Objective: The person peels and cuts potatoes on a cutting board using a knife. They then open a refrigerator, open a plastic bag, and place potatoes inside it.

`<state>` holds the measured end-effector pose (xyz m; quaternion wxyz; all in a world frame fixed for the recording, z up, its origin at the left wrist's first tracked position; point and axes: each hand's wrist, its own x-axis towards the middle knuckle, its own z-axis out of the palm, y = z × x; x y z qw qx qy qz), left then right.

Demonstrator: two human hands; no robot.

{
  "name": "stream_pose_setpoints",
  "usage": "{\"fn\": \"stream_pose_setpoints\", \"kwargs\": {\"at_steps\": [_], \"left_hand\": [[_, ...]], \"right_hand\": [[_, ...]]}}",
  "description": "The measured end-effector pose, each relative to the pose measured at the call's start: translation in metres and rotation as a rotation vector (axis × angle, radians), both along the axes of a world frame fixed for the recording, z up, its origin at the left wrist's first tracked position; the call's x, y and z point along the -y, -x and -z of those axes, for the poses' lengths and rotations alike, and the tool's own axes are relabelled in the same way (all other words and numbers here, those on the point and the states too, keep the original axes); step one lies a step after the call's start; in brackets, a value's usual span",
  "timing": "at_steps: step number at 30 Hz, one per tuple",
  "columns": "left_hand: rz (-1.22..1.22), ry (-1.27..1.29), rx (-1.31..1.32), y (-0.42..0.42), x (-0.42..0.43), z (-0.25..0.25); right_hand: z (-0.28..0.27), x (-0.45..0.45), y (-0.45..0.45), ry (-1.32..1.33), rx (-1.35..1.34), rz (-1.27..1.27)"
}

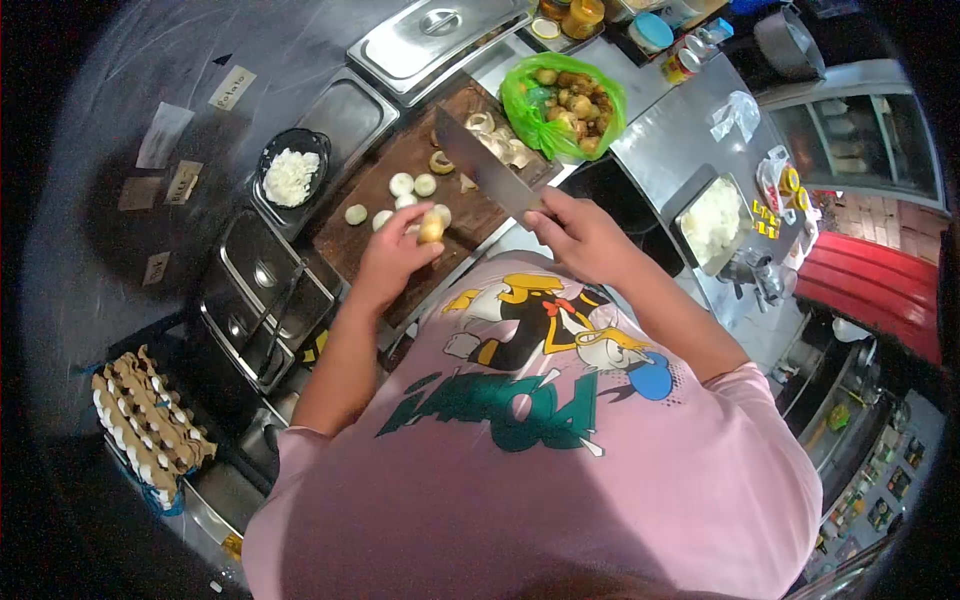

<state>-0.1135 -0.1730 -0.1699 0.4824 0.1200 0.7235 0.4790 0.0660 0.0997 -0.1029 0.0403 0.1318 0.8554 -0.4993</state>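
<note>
My left hand [395, 255] is closed around a small yellowish onion [431, 228] above the near part of a brown cutting board [345, 240]. Several peeled white onions [402, 185] lie on the board beside that hand. My right hand [575, 235] grips a large knife [485, 165] by its handle, the wide blade pointing up and left over the board. Peels and skins [508, 148] are piled at the board's far right end. Next to them stands an open green plastic bag [520, 95] with many unpeeled onions [580, 105] in it.
A black bowl of chopped white food [292, 177] sits on a metal tray [352, 112] left of the board. Lidded steel containers [425, 38] line the back. To the right is a tray of white food [714, 222]. Egg cartons [150, 420] are at lower left.
</note>
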Motion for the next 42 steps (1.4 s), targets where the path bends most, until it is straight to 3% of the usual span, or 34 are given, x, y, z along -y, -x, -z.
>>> {"fn": "stream_pose_setpoints", "kwargs": {"at_steps": [2,6,11,16,27,42], "left_hand": [[-0.052,-0.500,0.118,0.006,-0.021,-0.013],[-0.058,-0.705,0.298,0.013,-0.053,-0.048],[-0.096,-0.689,0.275,0.013,-0.076,-0.066],[-0.002,-0.612,0.084,0.012,-0.083,-0.072],[0.119,-0.542,0.022,0.015,-0.092,-0.097],[0.283,-0.417,-0.163,0.035,-0.089,-0.116]], "right_hand": [[-0.017,0.006,0.005,0.020,-0.024,-0.016],[-0.044,0.012,0.012,-0.008,-0.078,-0.005],[-0.052,0.009,0.012,-0.028,-0.151,0.046],[-0.054,0.011,0.004,-0.097,-0.201,0.078],[-0.064,0.011,0.005,-0.172,-0.282,0.074],[-0.075,0.012,0.016,-0.164,-0.228,0.032]]}}
